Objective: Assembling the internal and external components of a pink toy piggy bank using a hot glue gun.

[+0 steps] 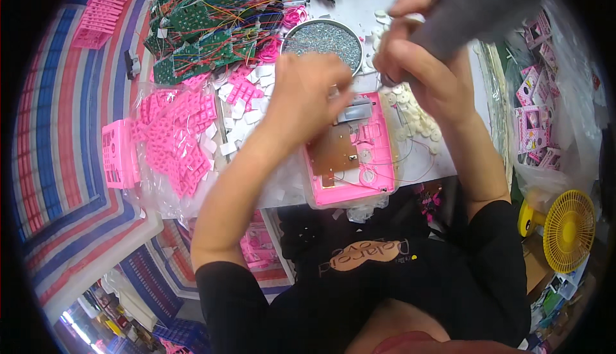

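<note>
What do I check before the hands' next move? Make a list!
1. Open pink rectangular plastic case, hollow side up: ok.
2. Flat brown circuit board inside it: ok.
3. Thin red wire tucked inside: not ok, loops past the case's right edge.
4. Round tray of tiny silvery metal pieces nearby: ok.
5. Bulky dark tool in the right hand: ok.
6. Left hand holding something: cannot tell, too blurred.

A yellow fan (pixel 569 231) sits at right, striped sheeting (pixel 70 129) at far left.

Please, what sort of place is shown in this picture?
Probably a small electronics assembly workshop: in view are heaped green circuit boards with wires, piled pink keypads and an open pink casing.
</note>
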Available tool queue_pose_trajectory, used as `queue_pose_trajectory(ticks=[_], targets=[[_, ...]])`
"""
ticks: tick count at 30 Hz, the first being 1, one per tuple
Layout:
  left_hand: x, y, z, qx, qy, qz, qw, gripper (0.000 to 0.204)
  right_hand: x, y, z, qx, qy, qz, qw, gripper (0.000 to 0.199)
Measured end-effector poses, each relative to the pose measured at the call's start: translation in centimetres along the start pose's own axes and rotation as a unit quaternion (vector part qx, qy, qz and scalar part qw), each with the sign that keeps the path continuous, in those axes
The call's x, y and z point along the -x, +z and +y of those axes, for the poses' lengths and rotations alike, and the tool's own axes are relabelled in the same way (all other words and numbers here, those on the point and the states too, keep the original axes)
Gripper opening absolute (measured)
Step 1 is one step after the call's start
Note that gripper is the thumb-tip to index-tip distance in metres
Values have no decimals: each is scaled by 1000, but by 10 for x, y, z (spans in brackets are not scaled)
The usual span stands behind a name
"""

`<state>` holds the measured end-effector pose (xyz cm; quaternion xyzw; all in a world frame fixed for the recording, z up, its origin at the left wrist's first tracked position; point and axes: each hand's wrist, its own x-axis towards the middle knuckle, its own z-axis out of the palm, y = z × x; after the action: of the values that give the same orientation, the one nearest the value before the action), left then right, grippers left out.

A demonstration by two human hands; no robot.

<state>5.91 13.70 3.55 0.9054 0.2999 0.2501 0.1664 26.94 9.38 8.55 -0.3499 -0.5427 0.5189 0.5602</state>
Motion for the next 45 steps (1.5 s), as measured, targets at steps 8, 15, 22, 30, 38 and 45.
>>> queue_pose_trajectory(ticks=[8, 15, 22, 30, 38, 45], targets=[[55, 17, 52, 59, -17, 85, 994, 13, 30, 29, -8, -191, -141, -45, 970, 32], [62, 22, 49, 161, -69, 73, 982, 12, 36, 33, 1, -104, -122, -73, 984, 31], [48, 22, 56, -69, -107, 121, 984, 23, 26, 23, 18, -35, -123, -34, 991, 26], [52, 36, 38, -65, -121, 66, 988, 28, 6, 15, 46, 90, -108, -25, 990, 19], [56, 40, 34, -42, -116, 85, 989, 33, 9, 18, 51, 93, -62, 8, 994, 18], [48, 37, 35, 0, -115, 52, 992, 33, 10, 19, 55, 146, -101, 1, 984, 19]])
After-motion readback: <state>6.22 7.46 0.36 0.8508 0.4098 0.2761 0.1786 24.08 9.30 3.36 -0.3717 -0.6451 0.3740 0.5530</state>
